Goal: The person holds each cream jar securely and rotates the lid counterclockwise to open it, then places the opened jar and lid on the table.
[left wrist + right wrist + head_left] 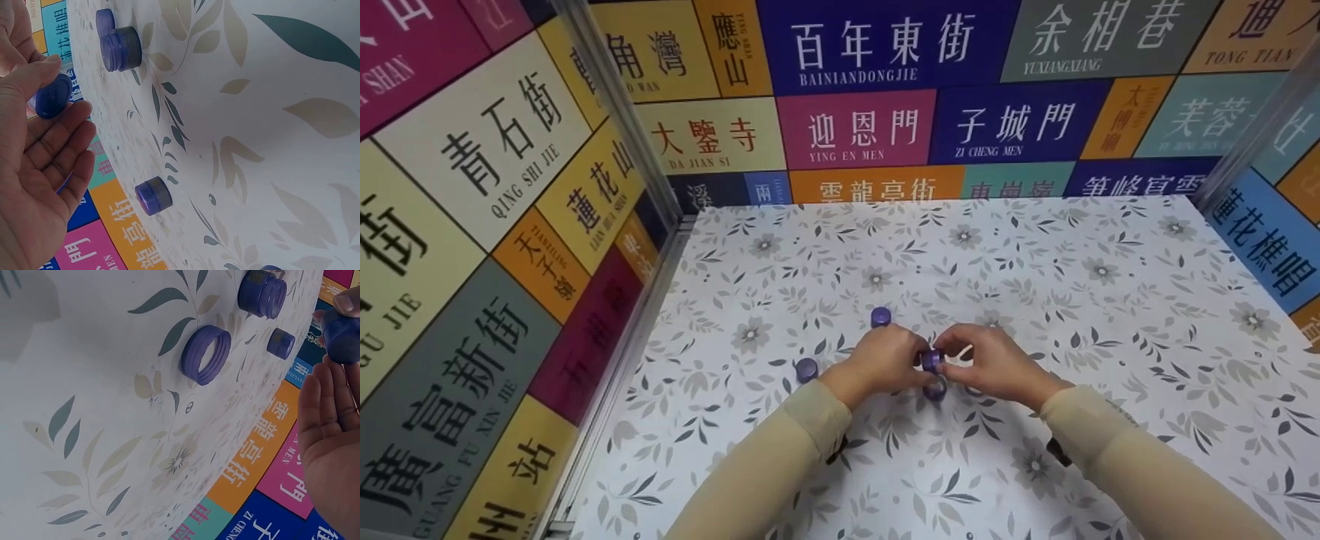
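Above the white flowered tabletop, my left hand (pixel 885 358) and right hand (pixel 994 361) meet at a small purple jar (pixel 932 361). The left thumb and fingers pinch it from one side, and the right thumb and fingers grip it from the other. Just below them stands an uncapped jar (pixel 935 388) with its threaded neck showing in both wrist views. Beside it lies a loose purple screw lid (pixel 206 354), its hollow side visible in the right wrist view. Whether the held jar's lid is loose cannot be seen.
A capped purple jar (pixel 880 316) stands beyond the left hand, and another capped jar (pixel 807 369) stands left of the left wrist. Panels with street names (pixel 855 124) wall off the table's back and sides.
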